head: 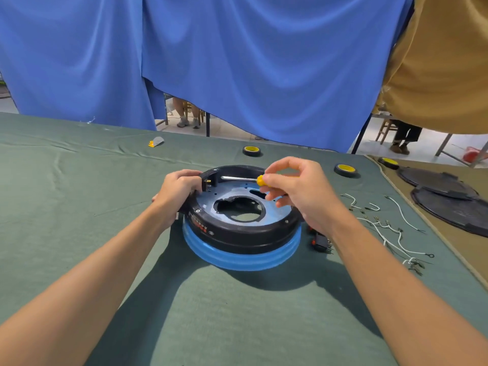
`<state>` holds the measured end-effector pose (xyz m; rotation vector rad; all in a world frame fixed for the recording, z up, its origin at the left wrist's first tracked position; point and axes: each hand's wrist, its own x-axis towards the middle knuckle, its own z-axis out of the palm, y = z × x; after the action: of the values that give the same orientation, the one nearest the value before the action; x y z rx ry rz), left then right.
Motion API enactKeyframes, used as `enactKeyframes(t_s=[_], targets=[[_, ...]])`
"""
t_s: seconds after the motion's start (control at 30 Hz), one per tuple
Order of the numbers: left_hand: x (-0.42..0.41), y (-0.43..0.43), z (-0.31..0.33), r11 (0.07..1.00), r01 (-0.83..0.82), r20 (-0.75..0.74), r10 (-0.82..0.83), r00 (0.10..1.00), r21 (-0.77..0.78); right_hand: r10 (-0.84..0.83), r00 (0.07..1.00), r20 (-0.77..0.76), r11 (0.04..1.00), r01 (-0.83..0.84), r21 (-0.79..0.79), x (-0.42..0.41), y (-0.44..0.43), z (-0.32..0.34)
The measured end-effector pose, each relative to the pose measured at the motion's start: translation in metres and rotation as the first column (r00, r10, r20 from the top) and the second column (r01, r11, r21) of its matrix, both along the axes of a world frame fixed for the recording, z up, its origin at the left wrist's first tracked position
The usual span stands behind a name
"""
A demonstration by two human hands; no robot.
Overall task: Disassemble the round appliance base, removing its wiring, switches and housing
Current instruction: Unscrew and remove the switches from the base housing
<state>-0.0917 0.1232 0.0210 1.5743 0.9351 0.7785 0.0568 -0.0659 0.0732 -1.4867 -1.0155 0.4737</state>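
Observation:
The round appliance base [241, 235], black with a blue lower ring, lies open side up on the green cloth in the middle of the view. Its inner plate has a large ragged hole. My left hand [177, 192] grips the base's left rim beside a small black switch [207, 184] with metal terminals. My right hand [295, 190] holds a yellow-handled screwdriver [260, 180]; its metal shaft lies level and points left toward the switch. Loose white wires [390, 231] and a black-and-red switch part [320, 241] lie on the cloth right of the base.
Two tape rolls with yellow cores [251, 150] [346, 169] stand beyond the base, a third [387, 162] at far right. Black round covers [443, 192] lie on tan cloth at right. A small yellow-grey piece [155, 141] lies far left. Blue curtains hang behind the table.

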Motion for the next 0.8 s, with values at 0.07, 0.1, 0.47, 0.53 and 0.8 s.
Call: enactKeyframes(t_s=[0.07, 0.1, 0.47, 0.53, 0.8], targets=[[0.001, -0.002, 0.002, 0.998, 0.060, -0.045, -0.059, 0.997, 0.023, 0.039, 0.993, 0.112, 0.996, -0.029, -0.086, -0.001, 0.002, -0.002], [0.001, -0.002, 0.004, 0.995, 0.093, -0.072, -0.090, 0.993, 0.029, 0.048, 0.983, 0.175, 0.991, -0.024, -0.133, -0.003, 0.004, -0.003], [0.007, -0.008, 0.010, 0.990, 0.133, -0.007, -0.133, 0.991, 0.040, 0.119, 0.744, 0.658, 0.903, 0.195, -0.384, -0.007, 0.032, -0.012], [0.006, -0.006, 0.009, 0.988, 0.149, -0.005, -0.149, 0.989, 0.049, 0.132, 0.739, 0.661, 0.902, 0.186, -0.388, -0.007, 0.038, -0.011], [0.006, 0.001, 0.003, 0.972, 0.232, -0.049, -0.231, 0.972, 0.027, 0.185, 0.729, 0.659, 0.886, 0.166, -0.432, -0.006, 0.053, -0.025]])
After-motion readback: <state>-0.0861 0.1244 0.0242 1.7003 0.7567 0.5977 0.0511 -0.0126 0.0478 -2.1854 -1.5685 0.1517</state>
